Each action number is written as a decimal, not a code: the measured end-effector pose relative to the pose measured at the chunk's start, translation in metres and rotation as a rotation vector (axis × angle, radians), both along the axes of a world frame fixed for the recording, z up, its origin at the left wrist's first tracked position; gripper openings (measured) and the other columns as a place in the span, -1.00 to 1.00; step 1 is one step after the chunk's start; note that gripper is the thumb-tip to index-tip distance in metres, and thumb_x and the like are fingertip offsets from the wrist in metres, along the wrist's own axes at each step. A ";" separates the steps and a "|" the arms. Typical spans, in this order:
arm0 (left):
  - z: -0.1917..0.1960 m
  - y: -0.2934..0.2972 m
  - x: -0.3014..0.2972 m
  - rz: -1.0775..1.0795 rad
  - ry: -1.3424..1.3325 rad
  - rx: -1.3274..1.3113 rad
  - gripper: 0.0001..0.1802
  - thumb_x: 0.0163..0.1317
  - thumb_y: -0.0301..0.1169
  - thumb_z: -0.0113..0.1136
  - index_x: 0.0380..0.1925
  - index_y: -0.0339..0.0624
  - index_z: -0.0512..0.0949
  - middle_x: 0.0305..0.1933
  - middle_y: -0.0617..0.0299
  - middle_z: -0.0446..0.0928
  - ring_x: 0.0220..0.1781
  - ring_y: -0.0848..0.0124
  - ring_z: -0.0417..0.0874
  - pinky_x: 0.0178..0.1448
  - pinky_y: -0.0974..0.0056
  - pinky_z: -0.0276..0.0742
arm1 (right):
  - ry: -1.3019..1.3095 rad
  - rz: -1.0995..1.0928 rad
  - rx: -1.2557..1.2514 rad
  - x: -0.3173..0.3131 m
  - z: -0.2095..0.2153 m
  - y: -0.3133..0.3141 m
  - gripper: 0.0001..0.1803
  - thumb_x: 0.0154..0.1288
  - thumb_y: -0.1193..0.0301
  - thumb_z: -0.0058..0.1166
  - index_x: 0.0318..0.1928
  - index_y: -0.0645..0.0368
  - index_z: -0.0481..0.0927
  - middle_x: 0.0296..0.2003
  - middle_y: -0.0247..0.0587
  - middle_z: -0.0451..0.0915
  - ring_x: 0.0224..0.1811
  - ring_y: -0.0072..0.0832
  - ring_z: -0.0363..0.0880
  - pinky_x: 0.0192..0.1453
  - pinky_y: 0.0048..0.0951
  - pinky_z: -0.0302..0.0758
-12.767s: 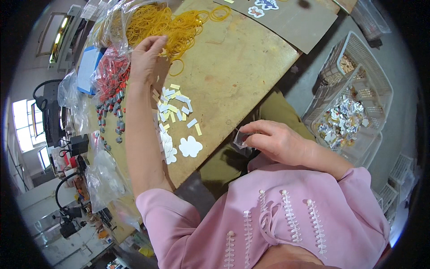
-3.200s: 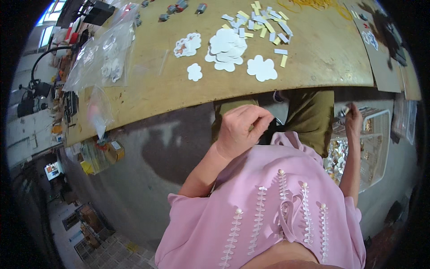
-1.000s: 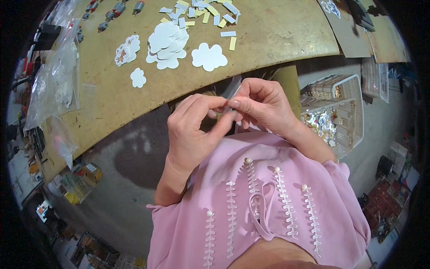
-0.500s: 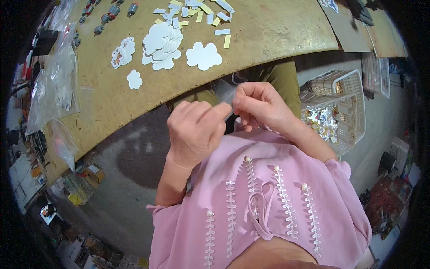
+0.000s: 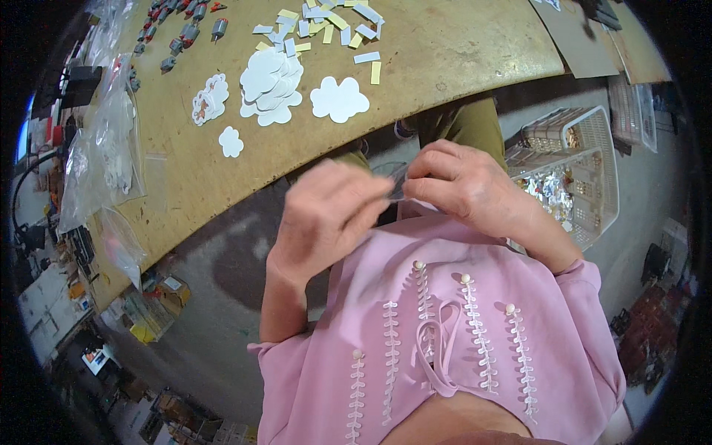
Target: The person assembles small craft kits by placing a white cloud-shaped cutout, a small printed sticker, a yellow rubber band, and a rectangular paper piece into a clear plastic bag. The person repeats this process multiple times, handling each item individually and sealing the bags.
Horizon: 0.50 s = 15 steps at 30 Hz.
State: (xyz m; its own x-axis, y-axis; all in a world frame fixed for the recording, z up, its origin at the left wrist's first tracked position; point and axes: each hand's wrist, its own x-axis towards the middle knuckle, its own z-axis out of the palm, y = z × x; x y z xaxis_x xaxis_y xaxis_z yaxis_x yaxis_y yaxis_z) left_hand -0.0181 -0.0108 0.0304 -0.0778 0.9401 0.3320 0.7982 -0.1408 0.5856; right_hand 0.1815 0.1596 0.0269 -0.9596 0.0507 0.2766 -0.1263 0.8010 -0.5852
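Observation:
Both my hands are raised over my lap, just off the table's near edge, with their fingertips close together. My right hand (image 5: 463, 185) is closed in a pinch on a thin, see-through piece of plastic (image 5: 398, 172); its exact kind is hard to make out. Blurred by motion, my left hand (image 5: 326, 215) has its fingers pressed together at the same plastic. On the table (image 5: 460, 52) beyond lie a stack of white cloud-shaped cards (image 5: 268, 85), a single large cloud card (image 5: 340, 99), a small flower-shaped card (image 5: 231, 142) and a little pile of printed cards (image 5: 211, 99).
Yellow and grey-blue foam strips (image 5: 345, 35) are scattered at the back, with several small motors (image 5: 189, 33) left of them. Clear plastic bags (image 5: 104, 156) lie along the left table edge. White plastic baskets (image 5: 604, 174) with shiny pieces stand on the floor at my right.
My right hand has turned, its back now facing up more, and shifted slightly right. My left hand has moved slightly and blurs. The whole view has shifted a little.

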 end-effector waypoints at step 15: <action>-0.004 0.042 -0.023 0.278 0.207 -0.102 -0.40 0.00 -0.32 0.67 0.09 -0.14 0.67 0.09 0.15 0.64 0.08 0.14 0.65 0.15 0.09 0.57 | 0.021 -0.096 -0.079 0.011 -0.031 -0.008 -0.71 0.09 0.51 0.32 -0.11 0.16 0.75 -0.31 -0.26 0.57 -0.24 -0.27 0.63 -0.14 -0.24 0.59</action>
